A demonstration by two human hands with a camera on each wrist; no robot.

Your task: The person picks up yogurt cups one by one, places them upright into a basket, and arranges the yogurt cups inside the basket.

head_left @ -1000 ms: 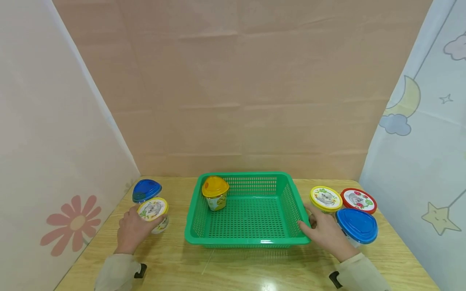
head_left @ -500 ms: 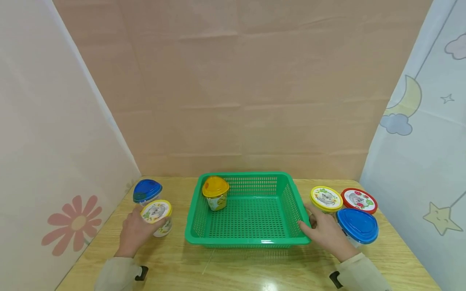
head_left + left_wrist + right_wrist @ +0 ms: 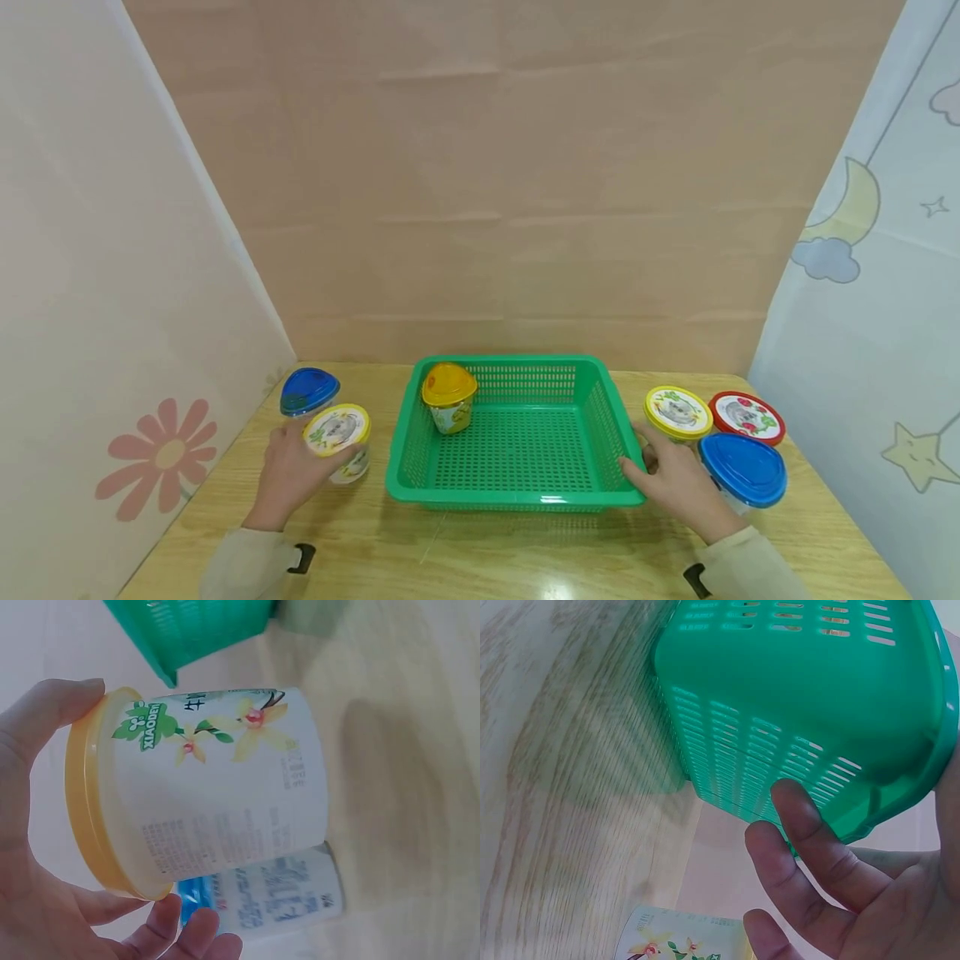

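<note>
My left hand grips a white tub with a yellow lid by its lid, thumb on one side and fingers on the other. In the left wrist view, the round tub shows printed flowers and is raised over the table, its shadow below. The green basket stands in the middle, to the right of that tub. At the basket's right rim, my right hand holds on with the thumb over the edge; its other fingers spread along the outer wall. An orange-lidded tub stands in the basket's back left corner.
A blue-lidded tub stands behind my left hand. Right of the basket are another yellow-lidded tub, a red-lidded tub and a larger blue-lidded tub. Cloth walls enclose the wooden table on three sides.
My left hand has lifted the yellow-lidded tub and carried it a little to the right, closer to the basket. The right hand stays at the basket's rim. The head view has shifted slightly.
</note>
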